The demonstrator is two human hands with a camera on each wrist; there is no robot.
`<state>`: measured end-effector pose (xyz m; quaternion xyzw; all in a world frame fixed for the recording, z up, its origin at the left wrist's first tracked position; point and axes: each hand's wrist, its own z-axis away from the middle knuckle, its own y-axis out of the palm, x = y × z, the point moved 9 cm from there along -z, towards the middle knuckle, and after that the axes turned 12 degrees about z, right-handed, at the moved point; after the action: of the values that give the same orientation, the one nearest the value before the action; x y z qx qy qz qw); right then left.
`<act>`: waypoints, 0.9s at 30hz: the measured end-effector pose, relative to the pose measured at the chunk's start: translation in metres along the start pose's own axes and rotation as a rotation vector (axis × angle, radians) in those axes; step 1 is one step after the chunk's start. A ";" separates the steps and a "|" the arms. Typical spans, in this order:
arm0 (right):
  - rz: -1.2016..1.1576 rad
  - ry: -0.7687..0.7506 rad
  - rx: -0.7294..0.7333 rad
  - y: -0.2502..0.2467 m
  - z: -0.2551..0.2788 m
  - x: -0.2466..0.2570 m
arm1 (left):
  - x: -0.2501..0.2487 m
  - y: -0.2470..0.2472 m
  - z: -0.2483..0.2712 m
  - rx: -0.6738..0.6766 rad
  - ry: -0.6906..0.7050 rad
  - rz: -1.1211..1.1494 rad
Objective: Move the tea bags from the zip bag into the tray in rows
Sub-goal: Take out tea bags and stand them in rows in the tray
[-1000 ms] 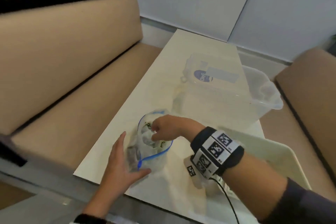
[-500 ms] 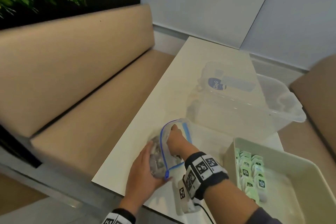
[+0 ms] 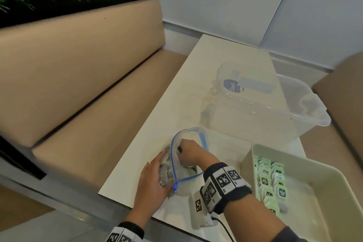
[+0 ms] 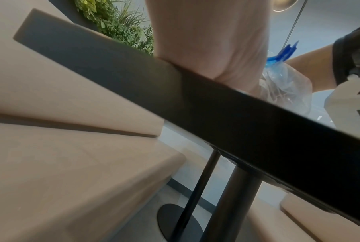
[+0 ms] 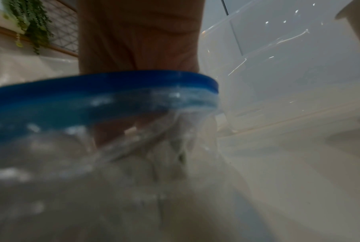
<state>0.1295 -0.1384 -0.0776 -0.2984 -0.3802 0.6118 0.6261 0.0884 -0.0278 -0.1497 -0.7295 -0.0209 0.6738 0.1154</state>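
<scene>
Reaching into the open zip bag point(image 3: 182, 173), the right hand point(image 3: 189, 153) hides its fingers, so its grip is unclear; the left hand point(image 3: 152, 179) rests flat against the bag, probably steadying it.

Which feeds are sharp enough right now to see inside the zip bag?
Head view: sharp, zip bag contents dim behind crinkled plastic. Right wrist view: heavily blurred, blue zipper strip fills the frame. Left wrist view: dark table edge blocks most.
</scene>
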 end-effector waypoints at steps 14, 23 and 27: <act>-0.112 -0.131 -0.293 -0.046 0.034 -0.016 | 0.012 -0.002 -0.003 0.013 -0.081 0.085; -0.564 -0.135 -0.301 -0.055 0.056 -0.064 | -0.037 -0.019 0.016 0.286 -0.204 0.076; -0.708 -0.161 -0.289 -0.061 0.064 -0.074 | -0.115 -0.042 0.003 0.103 0.023 0.340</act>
<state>0.1113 -0.2217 -0.0009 -0.1849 -0.5897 0.3194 0.7183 0.0798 -0.0077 -0.0287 -0.7235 0.1386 0.6753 0.0372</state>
